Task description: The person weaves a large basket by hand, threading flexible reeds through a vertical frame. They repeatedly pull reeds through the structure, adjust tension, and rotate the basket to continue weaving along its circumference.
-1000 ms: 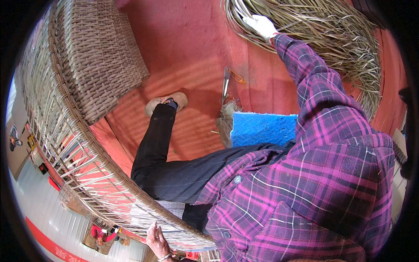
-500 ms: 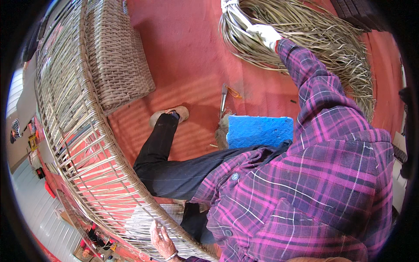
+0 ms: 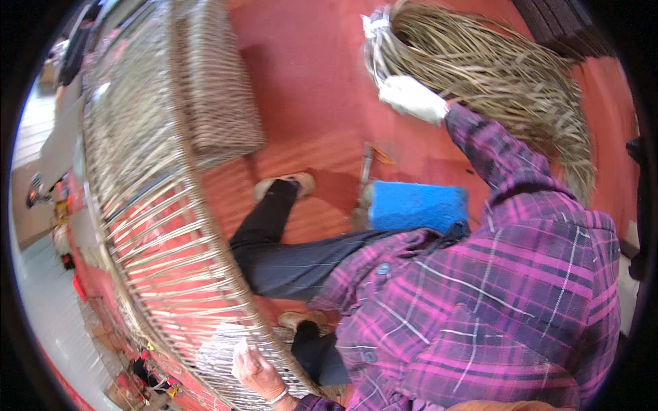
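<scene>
My right hand (image 3: 413, 100), in a white glove, is closed at the looped, tied end of a long bundle of tan wicker strands (image 3: 490, 72). Its fingers seem to grip strands at the bundle's edge; motion blur hides how many. Lower left, my bare left hand (image 3: 259, 375), white wrapping on its fingers, rests against the curved wicker frame (image 3: 205, 226). Its fingers lie stretched out over the thin rods. The upper part of this frame is densely woven, while bare rods span the lower part.
A woven wicker panel (image 3: 221, 89) stands beyond the frame. Between my legs and the bundle lie a blue foam block (image 3: 418, 205) and a metal hand tool (image 3: 366, 164) on the red floor (image 3: 308, 75). Dark stacked pieces (image 3: 558, 24) sit at the upper right.
My gloved right hand has moved off the middle of the strands toward the bundle's near edge. The whole view has shifted a little to the right. My left hand stays at the frame.
</scene>
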The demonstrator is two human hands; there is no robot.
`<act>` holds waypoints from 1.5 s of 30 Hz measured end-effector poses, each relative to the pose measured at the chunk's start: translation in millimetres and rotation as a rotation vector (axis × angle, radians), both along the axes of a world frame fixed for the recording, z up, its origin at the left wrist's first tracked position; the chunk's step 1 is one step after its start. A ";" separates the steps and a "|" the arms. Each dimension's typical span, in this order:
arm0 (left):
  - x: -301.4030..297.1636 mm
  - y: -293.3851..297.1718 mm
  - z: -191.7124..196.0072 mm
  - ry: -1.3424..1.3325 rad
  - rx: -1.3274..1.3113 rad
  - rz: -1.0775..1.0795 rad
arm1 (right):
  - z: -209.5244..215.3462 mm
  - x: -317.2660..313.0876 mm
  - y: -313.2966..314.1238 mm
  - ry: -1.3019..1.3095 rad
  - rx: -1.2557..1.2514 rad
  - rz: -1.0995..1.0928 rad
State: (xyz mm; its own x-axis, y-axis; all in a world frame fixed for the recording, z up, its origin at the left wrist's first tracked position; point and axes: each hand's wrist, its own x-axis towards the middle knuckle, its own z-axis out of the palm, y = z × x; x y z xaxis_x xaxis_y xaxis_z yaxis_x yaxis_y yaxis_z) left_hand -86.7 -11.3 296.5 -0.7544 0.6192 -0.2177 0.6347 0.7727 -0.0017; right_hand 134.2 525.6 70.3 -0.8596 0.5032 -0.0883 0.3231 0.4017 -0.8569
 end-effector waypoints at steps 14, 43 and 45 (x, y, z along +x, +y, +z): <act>49.7 57.5 71.0 -0.736 1.388 0.029 | 313.3 -170.6 -279.5 0.390 -0.169 1.349; 551.9 -508.1 165.5 0.901 -0.211 1.992 | 270.0 -326.8 -221.0 -0.495 0.152 1.207; 582.1 -510.3 188.7 1.071 -0.503 2.003 | 274.5 -316.3 -237.3 -0.372 0.250 1.302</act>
